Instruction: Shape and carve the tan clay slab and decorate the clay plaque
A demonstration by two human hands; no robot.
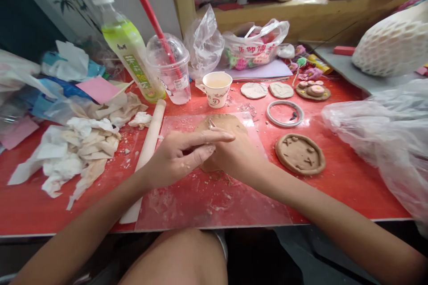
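A flat, tan sheet of clay point(230, 122) lies on a clear plastic sheet point(214, 213). My right hand point(239, 153) reaches over it from the right, its fingers mostly hidden behind my left hand. Stretched fingers of my left hand point(182, 153) cross the back of the right one, with the thumb below them. A small, pale pointed bit shows just above the fingers, too small to name. To the left a wooden rolling pin point(150, 138) lies at a slant. Right of my hands is a round clay plaque point(300, 153) with a raised rim and small shapes pressed on it.
Behind the clay stand a paper cup point(217, 89), a domed plastic cup point(170, 71) with a red straw, and a green drink bottle point(129, 49). A tape ring point(285, 113) and clay discs point(254, 90) lie beyond. Crumpled tissues point(80, 147) cover the left; plastic bags point(377, 129) the right.
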